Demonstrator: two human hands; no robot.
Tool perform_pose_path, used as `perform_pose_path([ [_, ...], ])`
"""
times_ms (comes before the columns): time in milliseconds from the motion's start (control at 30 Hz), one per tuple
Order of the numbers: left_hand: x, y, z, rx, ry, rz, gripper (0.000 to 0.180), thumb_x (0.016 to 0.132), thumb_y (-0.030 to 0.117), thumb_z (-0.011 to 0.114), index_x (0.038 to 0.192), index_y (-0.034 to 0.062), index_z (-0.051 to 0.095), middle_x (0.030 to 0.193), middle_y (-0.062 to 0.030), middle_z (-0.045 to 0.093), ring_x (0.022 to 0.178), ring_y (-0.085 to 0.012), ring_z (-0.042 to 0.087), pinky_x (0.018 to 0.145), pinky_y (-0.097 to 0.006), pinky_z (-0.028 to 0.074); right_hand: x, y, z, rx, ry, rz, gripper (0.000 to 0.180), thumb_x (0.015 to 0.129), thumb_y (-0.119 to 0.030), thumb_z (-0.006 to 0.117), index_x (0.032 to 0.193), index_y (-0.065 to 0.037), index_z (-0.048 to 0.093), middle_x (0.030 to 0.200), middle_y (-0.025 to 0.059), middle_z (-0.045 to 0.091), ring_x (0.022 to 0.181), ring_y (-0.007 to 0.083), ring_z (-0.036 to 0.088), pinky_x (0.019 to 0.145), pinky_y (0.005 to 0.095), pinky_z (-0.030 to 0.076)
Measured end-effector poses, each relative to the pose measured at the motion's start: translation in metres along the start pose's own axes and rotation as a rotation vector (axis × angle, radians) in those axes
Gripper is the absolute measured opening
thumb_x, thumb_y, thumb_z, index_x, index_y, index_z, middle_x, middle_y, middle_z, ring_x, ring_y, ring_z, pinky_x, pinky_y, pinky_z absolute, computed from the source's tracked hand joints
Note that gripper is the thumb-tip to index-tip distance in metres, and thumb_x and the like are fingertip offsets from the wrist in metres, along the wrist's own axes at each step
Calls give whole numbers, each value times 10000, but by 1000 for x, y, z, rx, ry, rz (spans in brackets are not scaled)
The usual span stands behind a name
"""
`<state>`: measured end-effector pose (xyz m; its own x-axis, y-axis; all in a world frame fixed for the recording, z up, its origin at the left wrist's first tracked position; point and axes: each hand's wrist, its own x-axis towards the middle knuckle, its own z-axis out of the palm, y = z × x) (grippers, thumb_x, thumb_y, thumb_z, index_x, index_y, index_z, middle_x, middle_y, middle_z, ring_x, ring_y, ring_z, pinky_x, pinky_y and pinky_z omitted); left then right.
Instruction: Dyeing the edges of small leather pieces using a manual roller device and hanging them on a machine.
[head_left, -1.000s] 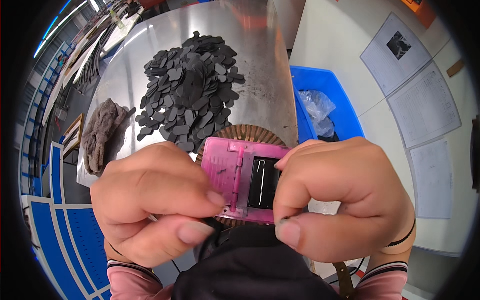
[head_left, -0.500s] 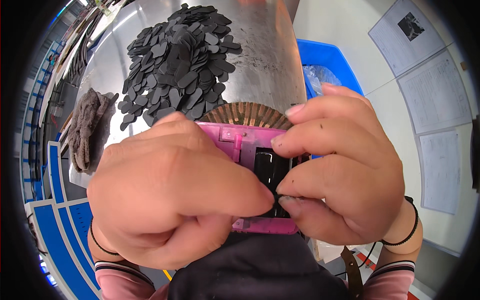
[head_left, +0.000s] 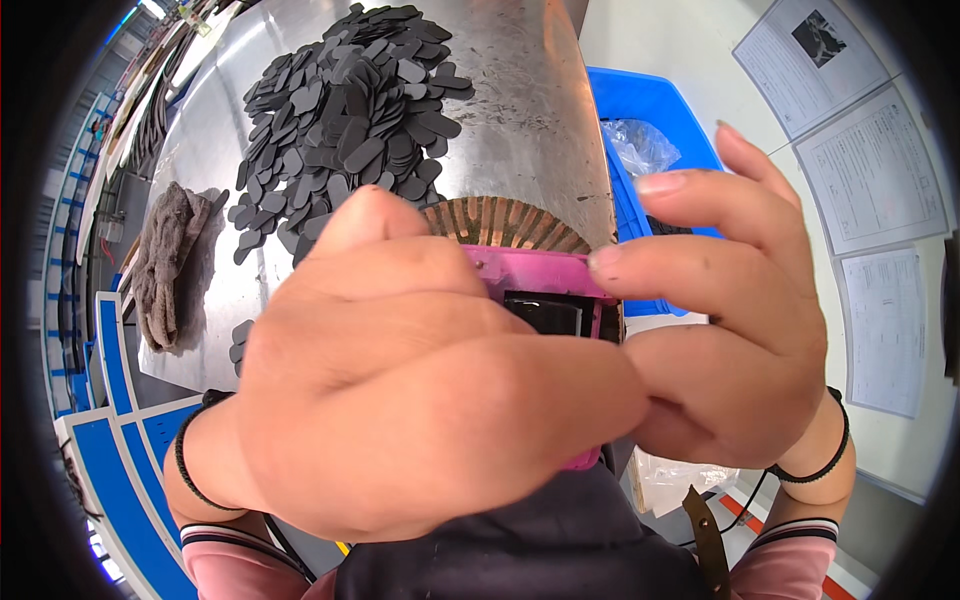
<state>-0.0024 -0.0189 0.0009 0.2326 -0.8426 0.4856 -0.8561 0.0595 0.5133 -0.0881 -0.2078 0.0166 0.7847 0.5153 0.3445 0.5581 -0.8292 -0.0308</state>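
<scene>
A pink frame (head_left: 545, 272) with a glossy black inset (head_left: 548, 312) lies in front of me at the table's near edge. My left hand (head_left: 400, 370) is closed, its fingers curled, and covers the frame's left side and most of its lower part. Its thumb reaches right and meets the pinched fingers of my right hand (head_left: 735, 310). One right fingertip rests at the frame's upper right corner, while the outer fingers lift away. What sits between the pinching tips is hidden. Just behind the frame shows a brown ribbed disc edge (head_left: 507, 222).
Many flat dark grey rounded pieces (head_left: 350, 130) are heaped on the metal table (head_left: 530, 110). A crumpled grey-brown cloth (head_left: 165, 265) lies at left. On the right stand a blue bin (head_left: 650, 95) with clear plastic inside and a wall with papers (head_left: 870, 170).
My left hand has moved right across the frame, covering more of the black inset. My right hand has shifted slightly right, with its outer fingers raised further.
</scene>
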Motion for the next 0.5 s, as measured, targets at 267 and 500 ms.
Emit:
perform_pose_path([
  [267,5,17,-6,-81,85,-44,231,614,2,695,795,62,565,648,-36,599,524,-156,504,555,-307,305,-3,-13,-29,113,99,202,190,624,-232,717,700,-145,566,932,69,623,956,318,565,935,549,341],
  [500,-14,40,3,-748,329,-379,141,722,-78,621,840,-3,600,738,-98,626,634,-154,588,625,-279,464,7,-7,-1,505,495,30,179,751,-280,670,733,-125,584,912,99,626,907,295,580,942,511,348],
])
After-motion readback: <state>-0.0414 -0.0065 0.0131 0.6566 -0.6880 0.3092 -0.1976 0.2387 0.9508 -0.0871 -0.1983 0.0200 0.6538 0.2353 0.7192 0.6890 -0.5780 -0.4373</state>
